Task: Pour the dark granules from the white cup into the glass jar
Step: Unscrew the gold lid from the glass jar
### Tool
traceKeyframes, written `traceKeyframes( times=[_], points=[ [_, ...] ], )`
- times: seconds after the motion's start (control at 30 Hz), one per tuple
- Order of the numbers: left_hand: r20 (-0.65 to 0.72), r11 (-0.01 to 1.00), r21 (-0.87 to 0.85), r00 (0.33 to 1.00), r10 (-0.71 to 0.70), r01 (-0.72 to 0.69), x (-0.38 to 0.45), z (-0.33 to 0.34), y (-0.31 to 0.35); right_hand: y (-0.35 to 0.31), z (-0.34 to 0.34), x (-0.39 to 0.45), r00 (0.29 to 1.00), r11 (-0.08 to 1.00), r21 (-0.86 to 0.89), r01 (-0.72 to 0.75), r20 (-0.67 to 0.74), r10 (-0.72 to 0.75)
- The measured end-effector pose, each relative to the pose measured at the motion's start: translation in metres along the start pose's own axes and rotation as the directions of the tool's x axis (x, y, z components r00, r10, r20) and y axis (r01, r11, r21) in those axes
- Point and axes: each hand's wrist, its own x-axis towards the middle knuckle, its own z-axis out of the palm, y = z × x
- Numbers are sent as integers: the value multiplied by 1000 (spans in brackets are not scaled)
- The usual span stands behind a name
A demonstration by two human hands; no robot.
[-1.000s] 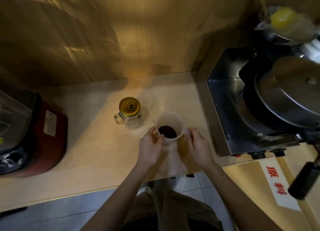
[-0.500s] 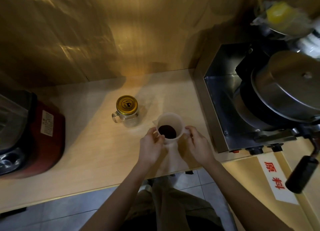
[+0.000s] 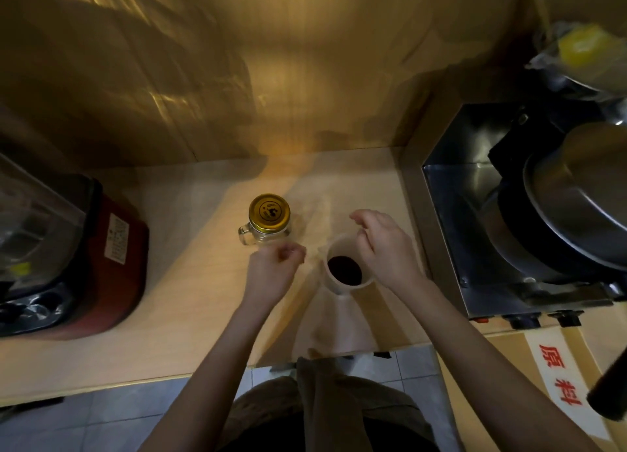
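The white cup (image 3: pixel 336 287) stands on the pale wooden counter (image 3: pixel 190 295), with dark granules (image 3: pixel 344 270) in its bottom. Up and to its left is the glass jar (image 3: pixel 268 237), a small handled jar with a gold lid (image 3: pixel 269 213) on it. My left hand (image 3: pixel 273 270) is between jar and cup, just below the jar, fingers curled in and holding nothing. My right hand (image 3: pixel 385 248) hovers over the cup's far right rim with its fingers loosely apart, and I see no grip on the cup.
A red and black blender base (image 3: pixel 84 258) fills the counter's left end. A steel stove box (image 3: pixel 475 214) with a lidded pot (image 3: pixel 583 194) bounds the right. The wood wall (image 3: pixel 305 78) lies behind; a labelled cardboard box (image 3: pixel 556 377) sits front right.
Both hands have come off the cup. My left hand moved up and left toward the jar; my right hand rose over the cup's rim. The camera view shifted slightly.
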Motion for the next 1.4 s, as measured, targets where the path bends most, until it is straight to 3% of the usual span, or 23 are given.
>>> traceKeyframes(
  times=[0.1,0.23,0.4,0.67,1.0,1.1,1.2,1.3,1.4],
  points=[
    [-146,1000,-12,989,-8,6,9,-19,-10,-21,10,22,987,989,-33,142,80,-139],
    [-276,1000,23,961,13,-7,23,-33,-38,-44,31,50,961,986,-6,168,223,-162],
    [-134,989,142,989,55,-35,47,-34,-57,-67,61,77,928,983,-106,149,358,-103],
    [34,994,85,997,69,-72,77,-29,-68,-76,88,92,922,954,-243,175,380,-72],
    [42,998,-22,997,66,-65,84,-31,-80,-69,75,103,898,973,-99,209,413,-151],
    [53,997,-10,996,72,-72,85,-32,-80,-57,64,111,903,988,150,48,416,-107],
    [50,998,-21,997,59,-58,86,-32,-81,-28,60,123,892,811,497,-310,447,67],
    [47,998,-39,998,48,-46,84,-31,-80,-2,67,129,870,655,584,-478,415,265],
    [46,998,-43,998,43,-41,84,-32,-78,16,79,131,858,674,543,-501,413,305]
  ],
)
